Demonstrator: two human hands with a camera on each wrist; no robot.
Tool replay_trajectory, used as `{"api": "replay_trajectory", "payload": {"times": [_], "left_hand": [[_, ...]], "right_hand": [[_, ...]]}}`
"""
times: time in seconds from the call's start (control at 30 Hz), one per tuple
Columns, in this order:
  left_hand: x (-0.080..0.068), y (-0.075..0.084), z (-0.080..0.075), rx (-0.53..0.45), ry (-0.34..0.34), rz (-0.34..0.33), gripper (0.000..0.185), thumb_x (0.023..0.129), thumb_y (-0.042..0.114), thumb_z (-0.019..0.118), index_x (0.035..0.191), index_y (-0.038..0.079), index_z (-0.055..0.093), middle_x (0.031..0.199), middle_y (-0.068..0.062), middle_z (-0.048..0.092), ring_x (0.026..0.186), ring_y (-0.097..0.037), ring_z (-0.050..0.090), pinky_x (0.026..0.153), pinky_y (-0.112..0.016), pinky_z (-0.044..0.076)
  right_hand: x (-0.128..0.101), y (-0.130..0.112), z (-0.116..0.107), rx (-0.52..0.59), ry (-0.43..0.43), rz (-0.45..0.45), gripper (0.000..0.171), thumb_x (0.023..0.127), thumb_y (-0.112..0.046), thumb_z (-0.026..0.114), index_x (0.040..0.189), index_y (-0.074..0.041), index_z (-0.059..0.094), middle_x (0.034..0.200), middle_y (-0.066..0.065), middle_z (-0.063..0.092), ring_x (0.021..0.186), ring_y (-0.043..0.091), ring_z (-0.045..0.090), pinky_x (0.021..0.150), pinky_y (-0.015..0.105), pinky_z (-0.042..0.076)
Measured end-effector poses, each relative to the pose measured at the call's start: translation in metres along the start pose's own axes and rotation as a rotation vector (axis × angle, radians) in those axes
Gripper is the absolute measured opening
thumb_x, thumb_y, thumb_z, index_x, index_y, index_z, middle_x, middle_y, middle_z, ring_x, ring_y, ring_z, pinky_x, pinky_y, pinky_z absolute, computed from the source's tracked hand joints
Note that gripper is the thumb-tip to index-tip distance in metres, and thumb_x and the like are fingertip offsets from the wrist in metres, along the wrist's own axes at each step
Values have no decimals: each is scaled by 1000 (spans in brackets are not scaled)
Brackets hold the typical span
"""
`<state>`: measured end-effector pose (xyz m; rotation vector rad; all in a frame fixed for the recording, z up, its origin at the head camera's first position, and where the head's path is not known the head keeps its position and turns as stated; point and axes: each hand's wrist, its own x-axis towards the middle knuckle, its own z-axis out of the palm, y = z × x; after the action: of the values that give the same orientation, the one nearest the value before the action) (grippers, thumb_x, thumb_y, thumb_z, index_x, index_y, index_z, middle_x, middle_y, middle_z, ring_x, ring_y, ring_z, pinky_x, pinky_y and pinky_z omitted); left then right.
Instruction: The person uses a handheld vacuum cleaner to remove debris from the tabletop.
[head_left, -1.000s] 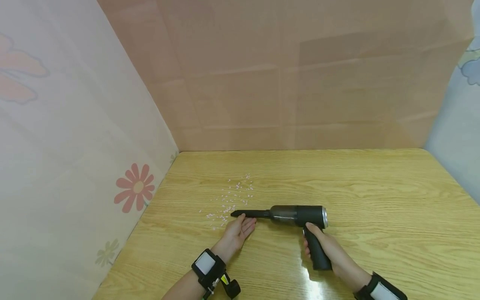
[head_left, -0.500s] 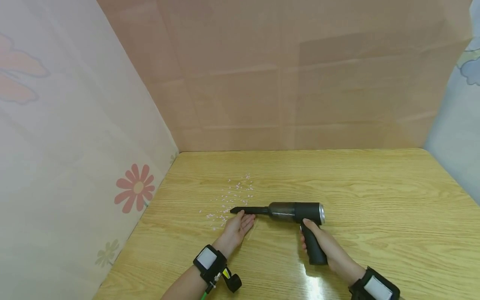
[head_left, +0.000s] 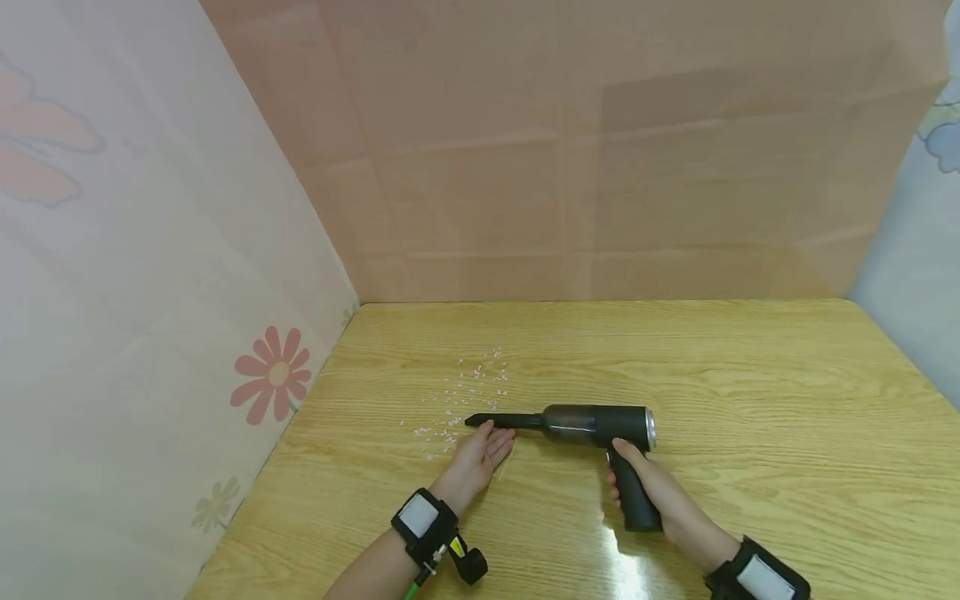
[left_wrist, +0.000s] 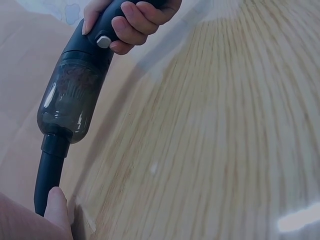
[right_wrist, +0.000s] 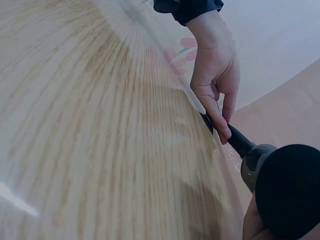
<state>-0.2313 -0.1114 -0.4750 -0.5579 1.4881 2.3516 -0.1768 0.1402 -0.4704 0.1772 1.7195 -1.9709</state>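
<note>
Your right hand point(head_left: 654, 492) grips the black handheld vacuum point(head_left: 592, 427) by its handle; your left hand point(head_left: 480, 454), fingers relaxed, steadies its narrow nozzle point(head_left: 498, 420) toward scattered pale crumbs point(head_left: 468, 392).

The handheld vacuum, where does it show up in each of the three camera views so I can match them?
Head: the handheld vacuum lies at centre, low on the wooden table.
Left wrist: it runs down the left side, from top to bottom edge.
Right wrist: its rear end fills the bottom right corner.
Shared landmark: the left hand touching the black nozzle.
</note>
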Motion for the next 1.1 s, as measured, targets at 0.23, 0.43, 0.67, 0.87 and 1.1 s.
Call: {"api": "replay_trajectory", "payload": {"times": [0.23, 0.43, 0.67, 0.87, 1.1], "left_hand": [[-1, -3, 5, -2, -25, -8, 50, 106, 14, 29, 140, -22, 20, 145, -37, 31, 139, -39, 36, 118, -38, 35], [-1, -5, 10, -2, -35, -17, 49, 106, 14, 29, 140, -21, 21, 144, -37, 33, 139, -40, 35, 118, -40, 34], [-1, -9, 16, 13, -48, -17, 49, 106, 14, 29, 139, -21, 24, 144, -36, 34, 139, -39, 36, 118, -39, 34], [-2, -9, 23, 27, -50, -14, 50, 106, 14, 30, 141, -21, 20, 143, -37, 34, 137, -39, 37, 117, -40, 36], [3, -9, 29, 13, -38, -28, 51, 106, 13, 31, 143, -19, 17, 143, -37, 35, 137, -39, 39, 115, -39, 39]], "right_hand": [[-5, 1, -7, -2, -23, -6, 43, 100, -50, 37, 101, -10, 50, 73, -12, 57, 64, 3, 57, 60, 17, 51], [-7, 1, -13, 5, -19, 1, 43, 100, -51, 37, 100, -10, 50, 73, -12, 58, 63, 2, 57, 59, 16, 51], [-13, 0, -16, -29, 22, 13, 45, 99, -52, 37, 101, -9, 50, 74, -11, 57, 64, 3, 57, 60, 17, 51], [-16, -2, -21, -45, 36, 21, 49, 99, -54, 36, 106, -8, 49, 76, -11, 58, 66, 3, 57, 60, 19, 51], [-17, -2, -24, -40, 55, 28, 50, 99, -55, 37, 107, -7, 49, 76, -10, 59, 66, 4, 58, 60, 20, 51]]}}
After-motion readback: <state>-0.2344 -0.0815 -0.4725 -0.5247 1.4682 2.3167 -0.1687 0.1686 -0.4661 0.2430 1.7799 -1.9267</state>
